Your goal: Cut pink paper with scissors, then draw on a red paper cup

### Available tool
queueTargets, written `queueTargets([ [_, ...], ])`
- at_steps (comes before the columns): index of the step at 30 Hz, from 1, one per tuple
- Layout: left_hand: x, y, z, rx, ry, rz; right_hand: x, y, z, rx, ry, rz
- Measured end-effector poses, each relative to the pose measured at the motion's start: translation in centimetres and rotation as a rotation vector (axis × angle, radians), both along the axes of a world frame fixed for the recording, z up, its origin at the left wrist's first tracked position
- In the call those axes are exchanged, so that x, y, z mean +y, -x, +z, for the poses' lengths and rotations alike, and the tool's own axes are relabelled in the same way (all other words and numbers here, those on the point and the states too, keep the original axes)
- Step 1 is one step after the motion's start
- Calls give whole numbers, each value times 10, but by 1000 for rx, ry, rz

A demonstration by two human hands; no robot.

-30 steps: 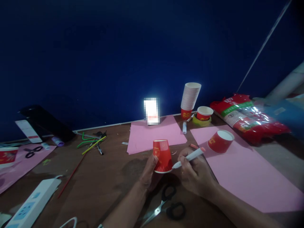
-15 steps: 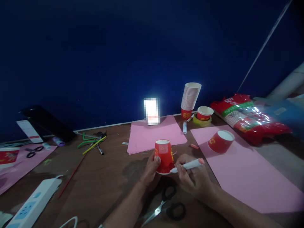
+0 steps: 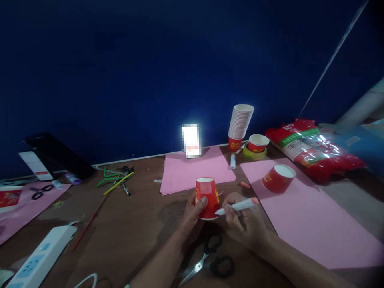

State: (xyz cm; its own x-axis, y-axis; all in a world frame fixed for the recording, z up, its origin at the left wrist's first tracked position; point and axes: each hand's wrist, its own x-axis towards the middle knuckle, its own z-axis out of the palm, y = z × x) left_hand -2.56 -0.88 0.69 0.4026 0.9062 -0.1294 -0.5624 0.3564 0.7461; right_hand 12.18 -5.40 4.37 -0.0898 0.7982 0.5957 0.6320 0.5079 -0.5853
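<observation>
Near the middle of the table, my left hand (image 3: 193, 216) is closed around a red paper cup (image 3: 208, 192) held upside down, its white base facing up and its rim low. The thumb presses on the cup's front. Pinched in my right hand (image 3: 244, 222) is a white marker (image 3: 238, 206) with a pinkish end, its tip at the cup's lower right side near the rim. I cannot tell whether the tip touches. Below the hands lie open scissors (image 3: 207, 260) with black handles. A small pink cap (image 3: 245, 185) rests beyond the right hand.
Pink paper sheets (image 3: 195, 170) lie behind the cup, another pink sheet (image 3: 315, 224) to the right under a tipped red cup (image 3: 278, 179). Stacked cups (image 3: 241, 124), yellow tape (image 3: 255, 153) and a red bag of cups (image 3: 312, 146) stand behind. A power strip (image 3: 42, 256) lies left.
My left thumb has moved up and inward across the cup. The marker tip has risen slightly along the cup's side. Both hands keep their hold.
</observation>
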Motion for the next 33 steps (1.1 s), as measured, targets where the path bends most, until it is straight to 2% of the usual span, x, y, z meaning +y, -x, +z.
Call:
queueTargets([
  [6, -2, 0, 3, -16, 14, -8, 1, -1, 1, 18, -5, -7],
  [11, -3, 1, 6, -36, 44, -18, 2, -1, 4, -22, 81, 14],
  [16, 0, 1, 0, -66, 54, -25, 3, 0, 1, 78, 137, 29],
  [21, -1, 2, -6, -67, 97, -43, 2, 0, -2, 128, 106, -14],
  [28, -2, 4, 1, -69, 147, -40, 2, -2, 3, 89, 131, 10],
  [33, 0, 2, -2, -100, 140, -12, 4, 0, 4, 87, 136, 11],
])
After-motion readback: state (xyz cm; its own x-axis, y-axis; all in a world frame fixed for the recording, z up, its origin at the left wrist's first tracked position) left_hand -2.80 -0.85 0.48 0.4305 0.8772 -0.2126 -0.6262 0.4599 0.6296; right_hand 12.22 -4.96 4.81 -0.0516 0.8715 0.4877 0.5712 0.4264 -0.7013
